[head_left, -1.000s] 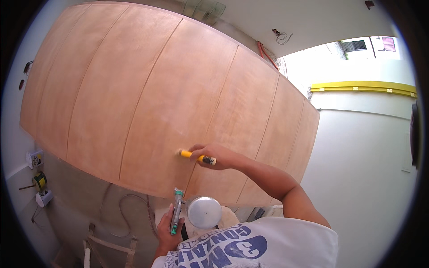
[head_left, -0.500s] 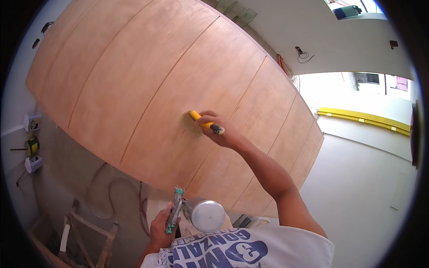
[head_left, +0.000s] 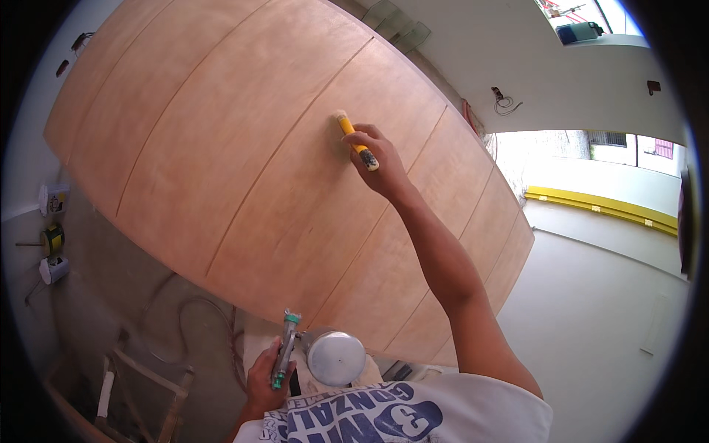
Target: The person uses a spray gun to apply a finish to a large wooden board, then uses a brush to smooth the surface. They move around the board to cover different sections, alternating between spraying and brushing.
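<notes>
A large pinkish-tan wooden door panel (head_left: 221, 125) with several straight grooves fills the upper middle of the view. Over its surface, my right hand (head_left: 380, 159) grips a brush by its yellow handle (head_left: 347, 127), which has a dark, worn end. The bristles are hard to make out against the wood. Low near my shirt, my left hand (head_left: 262, 376) is wrapped round a metal spray gun (head_left: 285, 351) with green fittings. Its round silver cup (head_left: 336, 359) sits just right of the gun, beside the panel's near edge.
A wooden frame (head_left: 177, 413) stands on the floor at lower left, near a curved hose (head_left: 185, 306). Several small containers (head_left: 53, 240) are by the left wall. A yellow beam (head_left: 605, 208) lies at right. Glass pieces (head_left: 395, 26) rest beyond the panel's far edge.
My right hand has moved the brush up and slightly right across the panel, and the handle now points more upright. My left hand keeps the spray gun in about the same place.
</notes>
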The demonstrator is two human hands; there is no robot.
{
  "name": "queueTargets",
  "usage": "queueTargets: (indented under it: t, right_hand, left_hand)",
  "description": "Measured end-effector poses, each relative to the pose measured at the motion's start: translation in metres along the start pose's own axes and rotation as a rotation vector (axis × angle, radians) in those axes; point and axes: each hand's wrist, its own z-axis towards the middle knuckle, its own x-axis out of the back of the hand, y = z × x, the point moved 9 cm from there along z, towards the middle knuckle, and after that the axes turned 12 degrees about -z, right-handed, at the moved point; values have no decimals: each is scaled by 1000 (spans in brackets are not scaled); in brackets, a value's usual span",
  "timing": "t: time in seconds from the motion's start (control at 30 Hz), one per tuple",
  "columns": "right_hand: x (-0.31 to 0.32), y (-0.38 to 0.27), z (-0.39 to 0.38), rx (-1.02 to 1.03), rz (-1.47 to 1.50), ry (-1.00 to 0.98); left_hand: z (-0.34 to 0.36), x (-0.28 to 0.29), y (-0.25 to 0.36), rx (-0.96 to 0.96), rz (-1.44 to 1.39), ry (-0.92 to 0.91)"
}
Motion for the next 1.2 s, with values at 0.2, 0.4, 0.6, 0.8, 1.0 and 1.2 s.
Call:
queueTargets:
  t: [0.2, 0.4, 0.6, 0.8, 1.0, 1.2]
  right_hand:
    - [-83, -122, -57, 128, 416, -551]
    - [-32, -18, 53, 36, 195, -105]
    - [-39, -82, 63, 91, 385, -190]
    - [-76, -25, 63, -22, 367, -462]
    - [94, 132, 204, -86, -125, 212]
    - [39, 40, 202, 12, 159, -426]
  left_hand:
    - [10, 19, -1, 29, 17, 31]
    - [29, 34, 3, -57, 25, 63]
    - [47, 48, -2, 19, 33, 73]
    - [71, 57, 3, 75, -109, 63]
    - [96, 64, -23, 102, -156, 48]
    - [134, 60, 36, 44, -80, 39]
